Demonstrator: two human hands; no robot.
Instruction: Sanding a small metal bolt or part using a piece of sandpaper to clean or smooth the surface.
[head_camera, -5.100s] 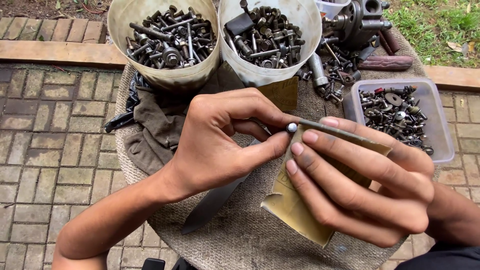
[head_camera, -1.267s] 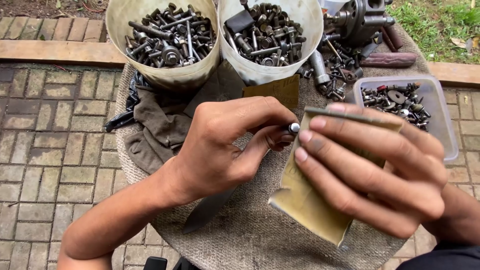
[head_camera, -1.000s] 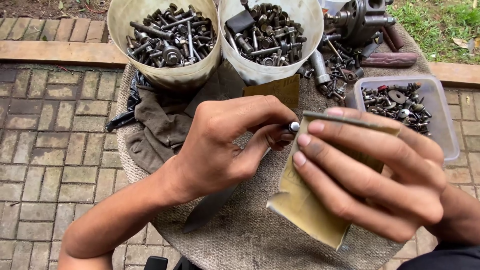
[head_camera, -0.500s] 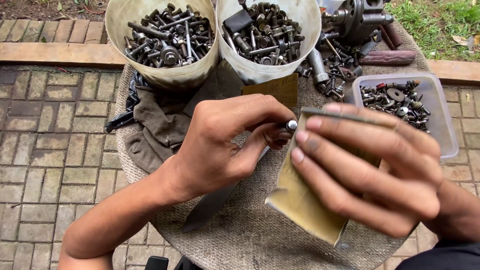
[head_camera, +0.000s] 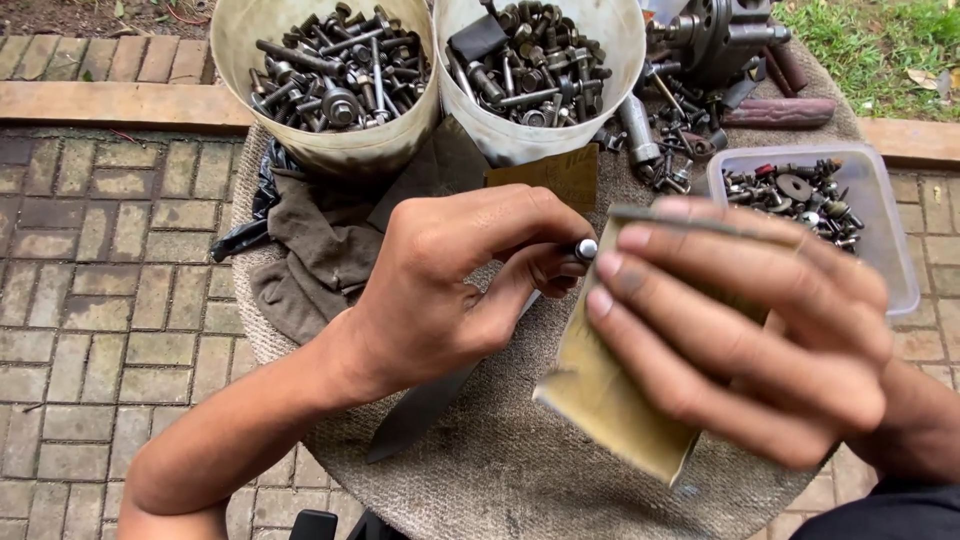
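Observation:
My left hand (head_camera: 450, 285) pinches a small metal bolt (head_camera: 584, 249), whose rounded shiny end pokes out between thumb and forefinger. My right hand (head_camera: 745, 330) holds a folded sheet of tan sandpaper (head_camera: 600, 395) wrapped over its fingers, pressed against the bolt's end. Most of the bolt is hidden inside my left fist. Both hands hover above a round table covered with coarse burlap (head_camera: 500, 470).
Two cream buckets (head_camera: 330, 150) (head_camera: 540, 140) full of bolts and nuts stand at the back. A clear plastic tub (head_camera: 900, 260) of small parts sits right. A dark rag (head_camera: 310, 250), a metal strip (head_camera: 420, 415) and a machine part (head_camera: 715, 40) lie on the table. Brick paving surrounds it.
My right hand with the sandpaper has shifted slightly back and forth against the bolt's end. My left hand has stayed in nearly the same place.

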